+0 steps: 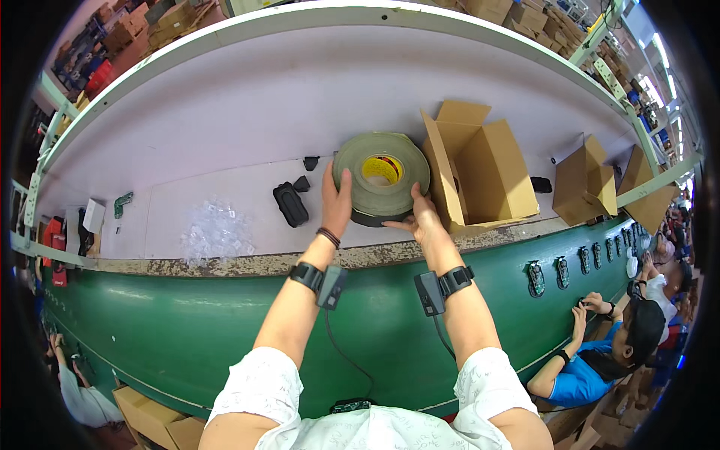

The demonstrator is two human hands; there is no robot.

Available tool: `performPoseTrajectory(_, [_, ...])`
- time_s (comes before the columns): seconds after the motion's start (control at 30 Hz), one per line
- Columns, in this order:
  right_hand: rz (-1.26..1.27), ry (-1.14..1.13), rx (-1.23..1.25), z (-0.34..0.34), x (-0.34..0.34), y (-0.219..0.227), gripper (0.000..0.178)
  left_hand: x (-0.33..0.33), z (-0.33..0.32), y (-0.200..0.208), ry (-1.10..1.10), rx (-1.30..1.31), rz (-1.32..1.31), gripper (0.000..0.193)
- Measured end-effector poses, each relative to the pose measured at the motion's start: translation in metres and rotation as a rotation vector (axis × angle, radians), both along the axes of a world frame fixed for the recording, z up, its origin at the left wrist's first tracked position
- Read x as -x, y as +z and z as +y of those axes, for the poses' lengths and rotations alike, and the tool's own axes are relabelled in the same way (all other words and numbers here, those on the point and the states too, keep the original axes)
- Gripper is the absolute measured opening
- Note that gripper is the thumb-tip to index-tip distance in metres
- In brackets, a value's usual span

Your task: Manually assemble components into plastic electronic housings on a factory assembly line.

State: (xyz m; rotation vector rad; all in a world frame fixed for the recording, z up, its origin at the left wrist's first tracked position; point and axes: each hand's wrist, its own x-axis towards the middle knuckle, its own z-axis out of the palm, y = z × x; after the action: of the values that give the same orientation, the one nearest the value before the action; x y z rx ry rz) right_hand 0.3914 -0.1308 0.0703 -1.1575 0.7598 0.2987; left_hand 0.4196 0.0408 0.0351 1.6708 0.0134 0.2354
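One large roll of olive tape (381, 178) with a yellow core is held tilted up near the front edge of the white worktable (225, 127). It is judged heavy, stiff and slightly tacky, best gripped at both rims. The left hand (337, 199) is closed on its left rim; the right hand (420, 215) is cupped under its lower right edge. An open cardboard box (480, 169) is set just beside it.

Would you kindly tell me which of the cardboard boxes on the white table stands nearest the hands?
The large open box with raised flaps, right beside the tape roll by the right hand; the two smaller boxes sit farther right.
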Motion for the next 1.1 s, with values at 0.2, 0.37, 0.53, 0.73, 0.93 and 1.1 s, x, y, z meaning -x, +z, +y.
performPoseTrajectory(0.2, [-0.024, -0.077, -0.054, -0.006, -0.001, -0.009, 0.080, -0.062, 0.008, 0.022, -0.251, 0.046, 0.224, 0.063])
performPoseTrajectory(0.37, [-0.097, -0.143, 0.024, 0.007, 0.045, -0.016, 0.085, -0.025, 0.011, -0.005, 0.146, -0.381, 0.065, 0.056])
performPoseTrajectory(0.53, [-0.337, -0.537, 0.255, -0.015, 0.171, -0.011, 0.058, 0.111, 0.118, 0.055, -0.215, 0.172, 0.278, 0.041])
performPoseTrajectory(0.73, [-0.495, -0.365, 0.596, -0.119, 0.092, 0.028, 0.088, 0.268, 0.223, 0.091, 0.085, 0.005, 0.528, 0.032])
performPoseTrajectory(0.93, [-0.470, -0.483, 0.792, -0.109, 0.017, -0.014, 0.082, 0.433, 0.293, 0.102, 0.514, 0.065, 0.647, 0.030])
performPoseTrajectory(1.1, [-0.427, -0.215, 0.781, -0.111, 0.019, -0.011, 0.085, 0.540, 0.318, 0.081, 0.804, 0.166, 0.751, 0.029])
